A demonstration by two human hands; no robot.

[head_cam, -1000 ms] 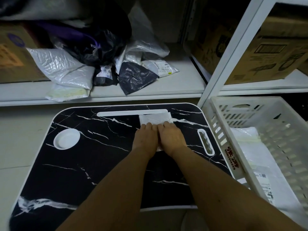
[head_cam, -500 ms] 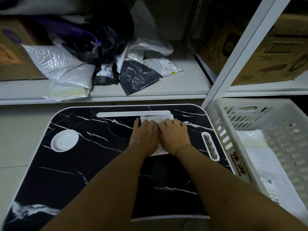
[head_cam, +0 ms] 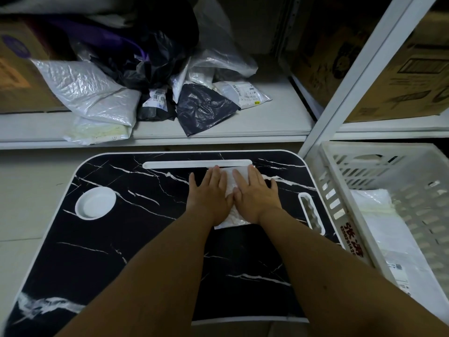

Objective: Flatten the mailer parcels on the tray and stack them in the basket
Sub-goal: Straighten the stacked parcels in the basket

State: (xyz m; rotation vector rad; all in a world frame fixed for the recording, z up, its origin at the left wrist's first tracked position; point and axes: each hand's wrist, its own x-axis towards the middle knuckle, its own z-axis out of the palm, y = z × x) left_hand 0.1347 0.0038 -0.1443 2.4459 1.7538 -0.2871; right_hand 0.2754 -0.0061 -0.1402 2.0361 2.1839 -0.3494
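Mailer parcel (head_cam: 230,183) lies under both flat hands (left (head_cam: 210,193), right (head_cam: 255,194)) on marbled tray (head_cam: 121,239) below cluttered shelf (head_cam: 279,117).

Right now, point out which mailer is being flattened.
The small white mailer on the tray, pressed under both hands; the others lie on the shelf or in the basket.

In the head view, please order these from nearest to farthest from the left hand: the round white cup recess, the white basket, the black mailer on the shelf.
From the left hand:
1. Black mailer, straight ahead on the shelf.
2. Round white cup recess, at tray's left.
3. White basket, right, beyond the tray.
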